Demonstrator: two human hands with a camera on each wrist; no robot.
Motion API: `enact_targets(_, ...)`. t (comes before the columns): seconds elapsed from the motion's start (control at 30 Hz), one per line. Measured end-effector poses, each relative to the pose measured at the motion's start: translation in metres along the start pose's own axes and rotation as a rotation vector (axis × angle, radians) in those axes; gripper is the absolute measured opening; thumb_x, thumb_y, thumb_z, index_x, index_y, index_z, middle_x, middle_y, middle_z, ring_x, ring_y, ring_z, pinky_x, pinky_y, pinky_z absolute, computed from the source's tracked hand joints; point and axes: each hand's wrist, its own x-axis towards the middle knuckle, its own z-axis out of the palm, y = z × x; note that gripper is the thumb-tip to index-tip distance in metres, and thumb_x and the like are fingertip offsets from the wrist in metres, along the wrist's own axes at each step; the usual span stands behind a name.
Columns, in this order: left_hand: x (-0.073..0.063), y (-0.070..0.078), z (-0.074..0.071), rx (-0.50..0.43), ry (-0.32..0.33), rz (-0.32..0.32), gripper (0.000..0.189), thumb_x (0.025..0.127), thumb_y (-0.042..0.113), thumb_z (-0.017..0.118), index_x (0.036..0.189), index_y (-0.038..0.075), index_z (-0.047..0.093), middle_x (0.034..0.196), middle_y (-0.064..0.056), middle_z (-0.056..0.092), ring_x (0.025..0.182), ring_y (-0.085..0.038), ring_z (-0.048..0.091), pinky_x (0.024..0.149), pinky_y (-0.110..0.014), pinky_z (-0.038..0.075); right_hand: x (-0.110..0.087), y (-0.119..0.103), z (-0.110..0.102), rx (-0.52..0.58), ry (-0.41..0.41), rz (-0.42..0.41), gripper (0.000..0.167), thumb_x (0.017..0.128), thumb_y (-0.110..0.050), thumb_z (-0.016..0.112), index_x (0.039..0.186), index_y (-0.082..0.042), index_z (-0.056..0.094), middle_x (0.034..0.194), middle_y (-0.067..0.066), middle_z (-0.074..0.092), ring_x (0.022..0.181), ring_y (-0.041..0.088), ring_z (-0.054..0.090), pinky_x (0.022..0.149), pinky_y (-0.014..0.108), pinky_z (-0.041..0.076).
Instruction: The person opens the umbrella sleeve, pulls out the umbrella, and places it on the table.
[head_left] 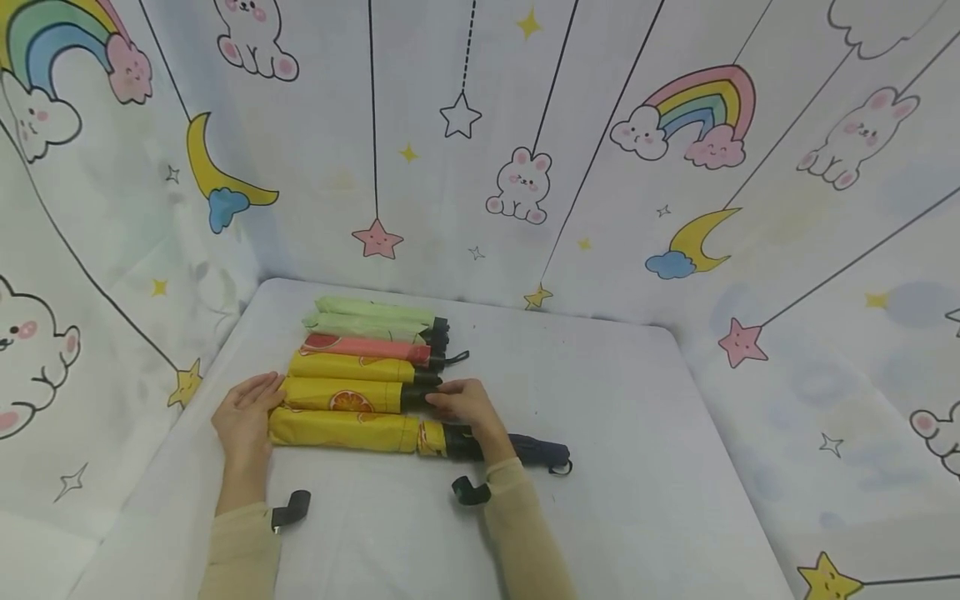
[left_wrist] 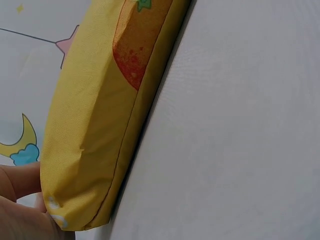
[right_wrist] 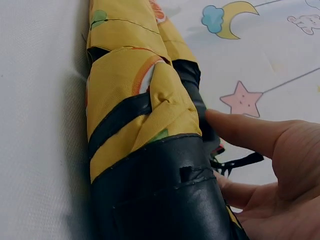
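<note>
Orange-slice umbrella (head_left: 326, 395), folded and yellow, lies crosswise on a white table (head_left: 600, 400), second from the wearer in a row of folded umbrellas, with a hand at each end. Furthest left, the left hand (head_left: 243, 412) rests against its closed tip, beside the tip of the front yellow umbrella (head_left: 345, 429). In the left wrist view its fingertips vanish behind a yellow cover, so whether they grip cannot be told. If that hand pushes harder than the other, the tips could slide out of line.

Through the middle, beyond the orange-slice umbrella, come a rear yellow umbrella (head_left: 348, 367), a red umbrella (head_left: 367, 347) and pale green umbrellas (head_left: 375, 310), lying close together. Because they sit so near one another and look rounded, a shove away from the wearer could set several rolling or skewing at once.

To the right, the right hand (head_left: 465, 400) appears to pinch the orange-slice umbrella's black end between thumb and finger. A loose pinch on that smooth-looking end might slip. The red umbrella's strap (head_left: 457, 357) juts out near the fingers and could catch. Furthest right, past the right forearm, a navy end (head_left: 536, 450) with a loop lies low; a dropped wrist could knock it askew.
</note>
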Motion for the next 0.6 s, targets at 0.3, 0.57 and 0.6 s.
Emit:
enact_targets(0.3,0.0025,-0.0008,-0.0013,-0.048,0.021,-0.005,0.050,0.085,-0.027,0.068,0.131,-0.007,0.065,0.123,-0.017,0.074,0.115,-0.024,0.072,0.091,-0.028,0.059,0.0027,-0.0002,-0.0018,-0.003,-0.013,0.026,0.055,0.088,-0.030,0.087,0.129,0.002,0.069,0.117,0.013,0.074,0.100,0.024,0.075,0.101,0.046,0.058)
enact_targets(0.57,0.0027,0.0000,-0.0024,-0.050,0.025,-0.012,0.049,0.086,-0.027,0.066,0.131,-0.007,0.065,0.119,-0.014,0.076,0.112,-0.021,0.074,0.094,-0.029,0.058,0.0023,0.0007,-0.0026,0.052,-0.047,0.009,0.060,0.086,-0.031,0.089,0.130,0.004,0.069,0.119,0.015,0.075,0.097,0.025,0.077,0.107,0.050,0.054)
enact_targets(0.6,0.0027,0.0004,-0.0026,-0.060,0.023,-0.013,0.049,0.086,-0.027,0.066,0.131,-0.007,0.065,0.118,-0.014,0.076,0.111,-0.021,0.074,0.095,-0.029,0.057,0.0028,0.0012,-0.0027,0.066,-0.052,0.009,0.060,0.085,-0.031,0.089,0.130,0.004,0.070,0.119,0.015,0.075,0.097,0.025,0.077,0.108,0.049,0.053)
